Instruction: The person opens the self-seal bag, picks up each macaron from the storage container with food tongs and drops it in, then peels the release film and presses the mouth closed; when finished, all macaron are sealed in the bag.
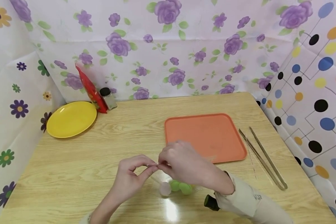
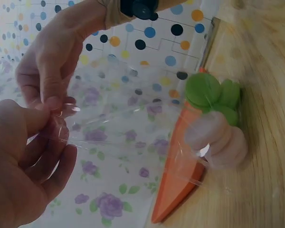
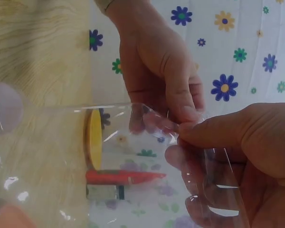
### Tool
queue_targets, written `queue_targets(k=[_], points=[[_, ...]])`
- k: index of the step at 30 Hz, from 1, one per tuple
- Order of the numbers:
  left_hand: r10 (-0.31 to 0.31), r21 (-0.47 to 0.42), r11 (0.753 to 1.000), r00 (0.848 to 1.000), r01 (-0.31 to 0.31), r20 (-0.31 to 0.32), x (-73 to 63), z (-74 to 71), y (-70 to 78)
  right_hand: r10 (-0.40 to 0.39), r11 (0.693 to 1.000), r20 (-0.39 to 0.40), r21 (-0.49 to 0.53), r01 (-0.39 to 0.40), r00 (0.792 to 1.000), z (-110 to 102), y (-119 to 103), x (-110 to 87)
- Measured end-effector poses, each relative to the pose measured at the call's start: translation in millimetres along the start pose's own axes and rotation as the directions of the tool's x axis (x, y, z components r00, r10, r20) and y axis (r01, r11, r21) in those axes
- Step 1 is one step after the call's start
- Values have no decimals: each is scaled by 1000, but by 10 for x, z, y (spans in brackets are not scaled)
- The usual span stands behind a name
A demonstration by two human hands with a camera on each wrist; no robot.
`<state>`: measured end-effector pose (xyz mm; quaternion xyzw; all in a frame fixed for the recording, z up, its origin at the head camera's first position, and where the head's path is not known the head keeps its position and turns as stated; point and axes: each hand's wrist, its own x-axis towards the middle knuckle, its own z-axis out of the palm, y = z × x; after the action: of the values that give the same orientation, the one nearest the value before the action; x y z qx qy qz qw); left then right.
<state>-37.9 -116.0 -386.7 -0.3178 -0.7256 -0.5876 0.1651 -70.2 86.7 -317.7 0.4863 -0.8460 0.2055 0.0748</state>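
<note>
A clear plastic bag (image 2: pixel 128 114) hangs below both hands, its top edge bunched between their fingertips. My left hand (image 1: pixel 130 177) pinches that edge with thumb and forefinger. Right beside it, my right hand (image 1: pixel 182 160) pinches the same edge, the fingertips of the two hands nearly touching. Low in the bag are several thick round discs: green discs (image 2: pixel 204 90) and pale pink discs (image 2: pixel 211 133), bunched together. Whether the bag's bottom touches the table cannot be told.
An orange tray (image 1: pixel 201 133) lies just beyond the hands. Metal tongs (image 1: pixel 273 165) and a thin stick (image 1: pixel 251 158) lie to its right. At the back left, a yellow plate (image 1: pixel 72 119) leans near a red packet (image 1: pixel 91 88) and a black-lidded jar (image 1: pixel 109 99).
</note>
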Motion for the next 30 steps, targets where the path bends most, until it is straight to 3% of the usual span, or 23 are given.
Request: queue_targets(k=[6, 10, 21, 30], points=[[-68, 25, 997, 998, 69, -14, -5, -12, 6, 89, 993, 45, 76, -92, 995, -102, 129, -227], [-120, 35, 992, 993, 120, -13, -20, -39, 8, 147, 985, 34, 84, -149, 989, -177, 269, -450], [-121, 60, 991, 993, 121, -12, -42, -91, -17, 211, 951, -45, 241, -194, 976, -290, 555, -942], [-138, 80, 987, 990, 136, 25, -5, -92, -6, 244, 935, -160, 299, -189, 956, -261, 648, -1154]])
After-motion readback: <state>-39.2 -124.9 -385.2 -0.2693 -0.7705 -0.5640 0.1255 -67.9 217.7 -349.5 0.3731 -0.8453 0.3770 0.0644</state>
